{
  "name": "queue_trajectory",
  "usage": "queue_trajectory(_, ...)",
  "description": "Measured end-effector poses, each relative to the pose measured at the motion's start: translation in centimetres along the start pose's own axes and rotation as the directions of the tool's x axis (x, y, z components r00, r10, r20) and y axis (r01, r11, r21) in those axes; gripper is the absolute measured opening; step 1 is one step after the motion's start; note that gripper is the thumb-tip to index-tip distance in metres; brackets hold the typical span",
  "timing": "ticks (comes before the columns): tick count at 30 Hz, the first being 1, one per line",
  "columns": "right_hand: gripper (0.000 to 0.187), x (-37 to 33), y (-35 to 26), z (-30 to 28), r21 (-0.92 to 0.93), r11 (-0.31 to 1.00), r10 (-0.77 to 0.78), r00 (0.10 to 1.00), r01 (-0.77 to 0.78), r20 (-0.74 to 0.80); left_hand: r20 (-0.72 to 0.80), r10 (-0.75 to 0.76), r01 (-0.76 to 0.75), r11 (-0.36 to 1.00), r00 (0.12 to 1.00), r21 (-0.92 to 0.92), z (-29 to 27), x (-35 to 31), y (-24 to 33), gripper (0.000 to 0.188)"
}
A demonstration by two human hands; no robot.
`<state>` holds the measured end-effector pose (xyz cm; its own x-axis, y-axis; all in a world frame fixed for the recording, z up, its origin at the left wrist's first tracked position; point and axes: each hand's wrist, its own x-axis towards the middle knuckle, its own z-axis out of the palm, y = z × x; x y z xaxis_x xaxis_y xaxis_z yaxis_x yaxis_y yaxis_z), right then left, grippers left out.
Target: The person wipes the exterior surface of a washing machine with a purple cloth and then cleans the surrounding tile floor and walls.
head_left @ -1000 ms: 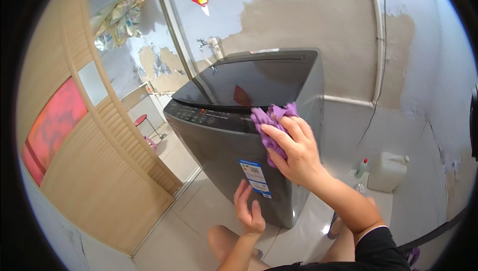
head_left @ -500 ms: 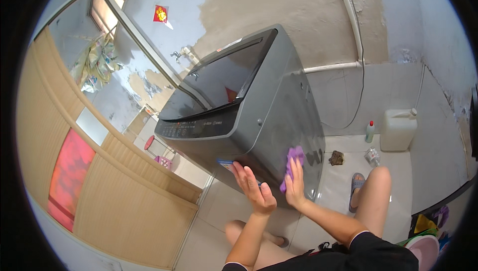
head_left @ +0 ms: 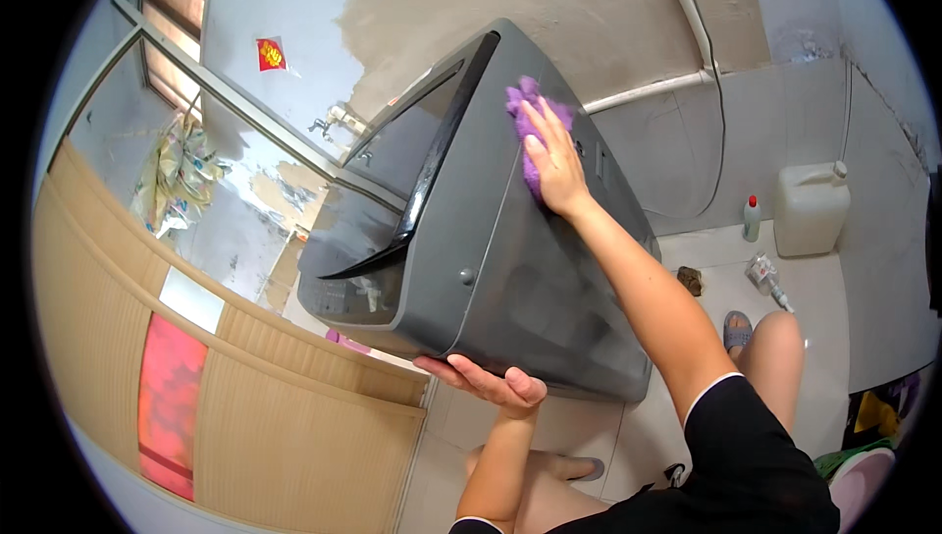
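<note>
A dark grey top-loading washing machine stands before me, its glossy dark lid closed. Against the upper part of its side panel, my right hand presses a fluffy purple cloth, fingers spread over it. My left hand lies with outstretched fingers against the machine's front, close to the near corner, holding nothing. Part of the left fingers is hidden by that corner.
A white jug, a red-capped bottle, a clear spray bottle and a brown lump are on the floor at right. A wood-toned sliding door flanks the left. A pink basin sits lower right.
My right hand has slid the purple cloth from low on the side panel up near the top rear. My left hand has lowered slightly and now rests against the front. The view has shifted.
</note>
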<state>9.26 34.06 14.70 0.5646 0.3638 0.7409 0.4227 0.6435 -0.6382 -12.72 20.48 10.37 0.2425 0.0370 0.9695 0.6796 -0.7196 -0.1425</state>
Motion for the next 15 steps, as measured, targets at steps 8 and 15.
queue_trajectory(8,0.051,-19.2,1.0,-3.0,0.068,0.977,0.196,0.979,-0.2,0.06,-0.006,-0.008,0.008,0.998,1.0,0.055,-0.5,0.4,-0.5,0.064)
queue_trajectory(15,0.04,-29.3,3.5,-3.3,0.264,0.641,0.766,0.624,-0.721,-0.155,-0.013,-0.031,0.031,0.999,0.999,-0.032,0.2,-0.2,-0.1,0.063)
